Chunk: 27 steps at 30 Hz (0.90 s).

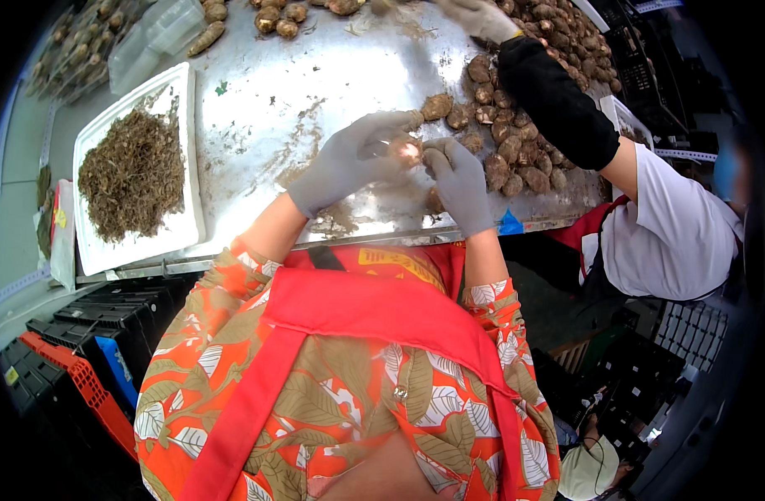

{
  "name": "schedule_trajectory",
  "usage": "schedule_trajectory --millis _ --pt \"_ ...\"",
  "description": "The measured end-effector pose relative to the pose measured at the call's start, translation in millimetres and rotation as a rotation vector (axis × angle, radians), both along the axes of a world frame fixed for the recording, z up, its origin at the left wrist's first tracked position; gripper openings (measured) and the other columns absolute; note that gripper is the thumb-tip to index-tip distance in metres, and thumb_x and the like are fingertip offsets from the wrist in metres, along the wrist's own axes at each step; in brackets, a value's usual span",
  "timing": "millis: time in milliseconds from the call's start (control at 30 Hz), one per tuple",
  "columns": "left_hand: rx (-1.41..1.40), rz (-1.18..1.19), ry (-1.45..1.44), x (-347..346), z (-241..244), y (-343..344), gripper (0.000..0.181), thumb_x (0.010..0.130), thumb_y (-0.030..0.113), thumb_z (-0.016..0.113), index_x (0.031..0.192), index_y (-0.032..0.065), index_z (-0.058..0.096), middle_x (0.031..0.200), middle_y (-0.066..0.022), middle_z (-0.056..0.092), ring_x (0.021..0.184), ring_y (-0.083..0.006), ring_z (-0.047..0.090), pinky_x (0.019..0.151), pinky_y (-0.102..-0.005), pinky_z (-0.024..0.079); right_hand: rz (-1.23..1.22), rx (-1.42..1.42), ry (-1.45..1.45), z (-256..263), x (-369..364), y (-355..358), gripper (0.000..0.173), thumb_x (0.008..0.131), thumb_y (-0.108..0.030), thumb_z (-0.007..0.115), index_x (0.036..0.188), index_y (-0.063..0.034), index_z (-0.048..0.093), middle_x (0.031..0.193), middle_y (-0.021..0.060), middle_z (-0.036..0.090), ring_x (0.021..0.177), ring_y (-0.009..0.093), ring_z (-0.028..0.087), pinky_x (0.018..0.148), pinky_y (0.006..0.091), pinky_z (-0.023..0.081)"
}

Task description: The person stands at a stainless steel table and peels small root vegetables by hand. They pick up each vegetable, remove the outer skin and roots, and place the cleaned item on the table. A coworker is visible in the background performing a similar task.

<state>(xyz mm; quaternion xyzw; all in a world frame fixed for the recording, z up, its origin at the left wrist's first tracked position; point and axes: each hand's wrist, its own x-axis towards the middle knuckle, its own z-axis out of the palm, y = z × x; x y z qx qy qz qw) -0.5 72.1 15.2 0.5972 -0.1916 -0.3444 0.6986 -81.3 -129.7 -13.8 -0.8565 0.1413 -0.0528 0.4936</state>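
My left hand (351, 153), in a grey glove, grips a small brown taro corm (407, 150) just above the metal table. One end of the corm shows a pale pinkish patch facing my right hand. My right hand (460, 181), gloved in the same grey, is curled close beside that end. Motion blur hides whether its fingers pinch anything. Beyond my fingertips rests a hairy taro corm (437, 107), and a heap of brown taro corms (523, 150) spreads to the right of my right hand.
A white foam tray (191, 156) of brown fibrous peelings (132, 175) stands at left. A co-worker's black-sleeved arm (554, 103) reaches across the right side of the metal table (251, 81). Clear plastic containers (160, 37) sit at the far left. Black crates (119, 307) are stacked below the table.
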Motion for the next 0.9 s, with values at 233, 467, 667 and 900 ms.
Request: schedule_trajectory --millis 233,467,667,900 --pt "0.067 -0.015 0.004 -2 4 0 0.066 0.082 0.006 0.07 0.143 0.0011 0.046 0.123 -0.0087 0.063 0.111 -0.0132 0.059 0.095 -0.0272 0.049 0.067 -0.018 -0.276 36 -5 35 0.014 0.091 -0.011 0.059 0.097 -0.0076 0.071 0.091 0.0081 0.068 0.076 0.024 0.064 0.068 0.0329 0.05" --pt "0.005 0.008 -0.058 -4 10 4 0.07 0.078 0.006 0.073 0.142 0.0014 0.048 0.118 -0.0092 0.066 0.109 -0.0142 0.06 0.097 -0.0284 0.048 0.003 -0.206 -0.184 -7 3 9 0.012 0.087 -0.016 0.065 0.088 -0.0047 0.066 0.084 0.0096 0.064 0.078 0.03 0.062 0.069 0.0392 0.05" --pt "0.004 0.072 -0.232 -3 8 8 0.073 0.076 0.004 0.074 0.144 0.0045 0.048 0.126 -0.0093 0.061 0.114 -0.0155 0.058 0.101 -0.0301 0.045 0.052 -0.163 -0.02 -25 -12 6 0.03 0.09 -0.025 0.066 0.113 -0.0055 0.069 0.091 0.0134 0.069 0.081 0.028 0.065 0.075 0.0373 0.052" --pt "0.098 0.064 -0.521 0 -4 6 0.077 0.076 0.005 0.077 0.146 0.0096 0.046 0.116 -0.0085 0.061 0.108 -0.0175 0.059 0.099 -0.0317 0.046 0.006 0.226 -0.204 25 -12 34 0.025 0.089 -0.015 0.068 0.112 -0.0089 0.072 0.085 0.0074 0.069 0.073 0.017 0.064 0.067 0.0276 0.051"
